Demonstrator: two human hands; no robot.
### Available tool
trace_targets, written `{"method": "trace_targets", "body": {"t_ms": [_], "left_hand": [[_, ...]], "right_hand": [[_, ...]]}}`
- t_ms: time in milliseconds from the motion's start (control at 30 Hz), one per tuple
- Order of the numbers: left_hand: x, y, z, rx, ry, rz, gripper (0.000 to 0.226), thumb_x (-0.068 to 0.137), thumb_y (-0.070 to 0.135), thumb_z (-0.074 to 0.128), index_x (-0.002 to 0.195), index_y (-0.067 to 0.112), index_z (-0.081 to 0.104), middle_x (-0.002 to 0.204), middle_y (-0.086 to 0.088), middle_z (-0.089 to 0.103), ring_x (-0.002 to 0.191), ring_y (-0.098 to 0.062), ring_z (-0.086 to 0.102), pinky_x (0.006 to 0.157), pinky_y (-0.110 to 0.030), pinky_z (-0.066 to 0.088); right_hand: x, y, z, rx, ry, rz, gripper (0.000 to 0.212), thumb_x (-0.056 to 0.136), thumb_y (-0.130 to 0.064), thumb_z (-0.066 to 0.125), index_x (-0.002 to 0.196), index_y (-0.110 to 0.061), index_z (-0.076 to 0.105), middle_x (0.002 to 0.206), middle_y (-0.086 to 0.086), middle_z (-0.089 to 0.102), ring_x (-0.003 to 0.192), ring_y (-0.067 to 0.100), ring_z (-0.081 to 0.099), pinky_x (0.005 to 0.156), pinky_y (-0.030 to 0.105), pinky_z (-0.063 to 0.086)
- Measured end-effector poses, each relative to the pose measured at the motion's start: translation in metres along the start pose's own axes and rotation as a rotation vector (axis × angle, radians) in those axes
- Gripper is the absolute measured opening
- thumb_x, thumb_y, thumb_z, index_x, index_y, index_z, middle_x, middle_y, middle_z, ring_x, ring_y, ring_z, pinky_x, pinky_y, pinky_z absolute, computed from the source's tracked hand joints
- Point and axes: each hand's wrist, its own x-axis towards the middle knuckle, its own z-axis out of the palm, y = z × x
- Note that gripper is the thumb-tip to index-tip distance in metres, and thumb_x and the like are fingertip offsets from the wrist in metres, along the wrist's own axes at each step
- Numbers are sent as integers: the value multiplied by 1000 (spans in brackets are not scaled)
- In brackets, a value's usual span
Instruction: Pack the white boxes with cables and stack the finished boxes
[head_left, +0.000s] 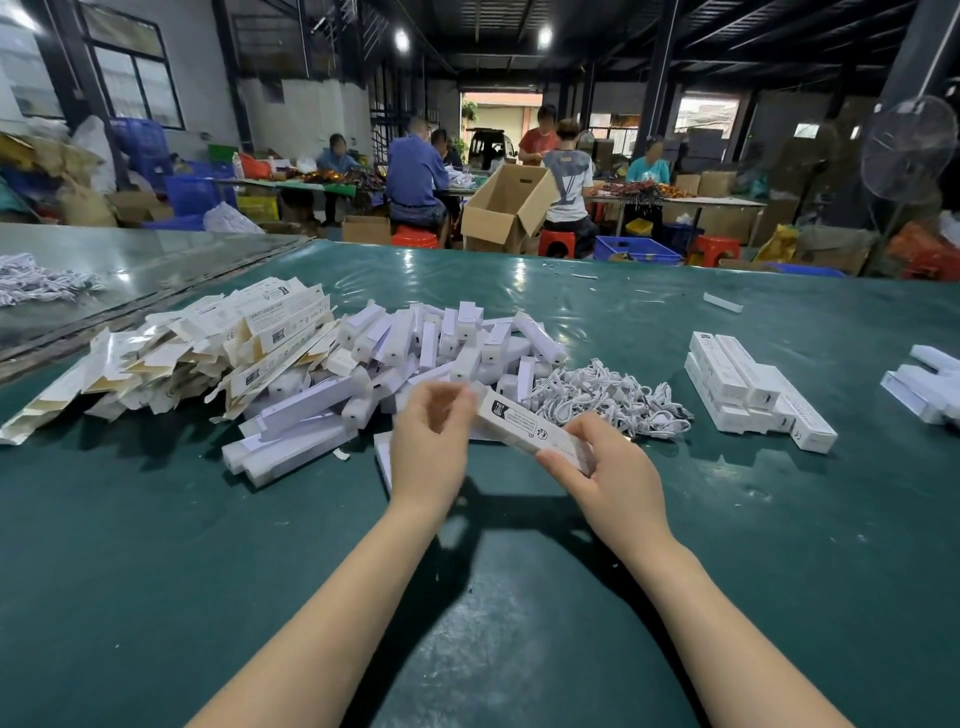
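Over the green table (156, 519) I hold a long white printed box (524, 423) tilted, its near end gripped by my right hand (608, 467). At the box's far end, my left hand (434, 436) has its fingers curled round the end flap. Behind the hands lies a heap of white inner trays (415, 353). A pile of coiled white cables (608, 397) sits just right of it. Finished boxes form a neat stack (748, 389) at the right.
Flat unfolded cartons (218, 348) lie heaped at the left. More white boxes (924, 384) sit at the far right edge, and a single one (722, 302) lies further back. Several people work at tables beyond the far edge, among cardboard boxes and crates.
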Motion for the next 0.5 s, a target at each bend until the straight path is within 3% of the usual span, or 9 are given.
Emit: {"method": "trace_targets", "body": {"t_ms": [67, 133, 167, 233, 300, 367, 433, 467, 500], "left_hand": [[-5, -4, 7, 81, -133, -21, 18, 91, 24, 55, 76, 19, 62, 91, 9, 60, 69, 11, 52, 71, -12, 38], [-6, -4, 9, 145, -143, -25, 13, 89, 27, 57, 80, 20, 63, 104, 9, 52, 69, 14, 51, 68, -3, 37], [-5, -3, 8, 188, -120, -25, 10, 87, 27, 60, 91, 18, 64, 112, 5, 48, 76, 12, 52, 74, -2, 37], [-3, -4, 6, 302, -37, -22, 37, 84, 28, 64, 117, 14, 56, 121, -1, 36, 104, -7, 51, 97, -17, 37], [-3, -1, 4, 360, 31, -26, 48, 84, 32, 62, 126, 15, 46, 117, -1, 28, 115, -22, 44, 102, -28, 33], [0, 1, 1, 381, 29, -25, 41, 89, 32, 56, 122, 15, 39, 119, -5, 30, 115, -20, 40, 86, -20, 31], [5, 1, -3, 361, 8, -68, 28, 94, 30, 47, 109, 16, 29, 124, -12, 36, 107, -21, 43, 81, -24, 34], [7, 2, -6, 322, 9, -96, 24, 95, 28, 45, 103, 17, 25, 123, -13, 37, 98, -22, 48, 84, -29, 38], [8, 3, -8, 279, 20, -106, 24, 95, 27, 44, 100, 18, 23, 120, -11, 36, 93, -22, 50, 84, -33, 41]], "right_hand": [[-2, -3, 2, -52, 15, -18, 27, 81, -41, 64, 90, -17, 55, 83, -7, 55, 76, 23, 52, 62, 33, 31], [-3, -9, 6, -100, 28, -41, 30, 82, -44, 62, 93, -16, 56, 91, -6, 56, 80, 23, 54, 62, 31, 31], [-4, -14, 8, -118, 34, -46, 32, 83, -45, 61, 94, -15, 57, 95, -4, 56, 81, 24, 54, 62, 31, 32], [-5, -24, 14, -109, 44, -21, 34, 82, -45, 61, 95, -15, 56, 99, -1, 54, 81, 24, 54, 63, 32, 36], [-6, -31, 18, 26, 41, 34, 27, 79, -40, 66, 90, -18, 55, 96, -2, 52, 78, 19, 51, 67, 33, 39], [-3, -33, 19, 273, 16, 149, 16, 79, -27, 68, 79, -21, 53, 86, -3, 54, 73, 11, 51, 70, 29, 40], [4, -30, 11, 650, 13, 326, 14, 85, -16, 62, 73, -20, 55, 76, -1, 56, 70, 11, 54, 73, 29, 47], [6, -23, 8, 746, 28, 395, 16, 88, -12, 58, 73, -17, 56, 76, 1, 56, 72, 14, 56, 74, 32, 50], [7, -14, 4, 685, 54, 408, 16, 89, -8, 55, 75, -15, 58, 80, 3, 57, 76, 17, 57, 76, 34, 50]]}}
